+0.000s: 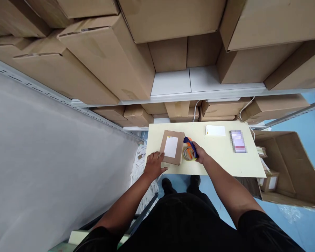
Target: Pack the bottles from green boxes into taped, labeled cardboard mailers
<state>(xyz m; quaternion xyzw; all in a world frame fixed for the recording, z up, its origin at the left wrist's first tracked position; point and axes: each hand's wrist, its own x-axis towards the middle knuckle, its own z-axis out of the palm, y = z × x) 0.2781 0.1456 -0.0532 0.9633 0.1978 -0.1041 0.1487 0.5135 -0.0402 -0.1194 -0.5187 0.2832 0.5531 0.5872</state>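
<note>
A small brown cardboard box (180, 147) with a white label (170, 146) lies flat on the pale yellow table (217, 162). My left hand (154, 165) rests at the box's lower left corner, its fingers apart and touching the edge. Just right of the box, my right hand (200, 153) is wrapped round a blue and orange tape dispenser (193, 147) with a roll of tape in it. The dispenser stands close to the box's right side.
White labels (215, 130) and a blurred purple item (238, 141) lie on the table's right part. A large open carton (291, 164) with small boxes stands at the right. Shelves (170, 84) full of cartons rise behind, and a grey wall (55, 150) is at the left.
</note>
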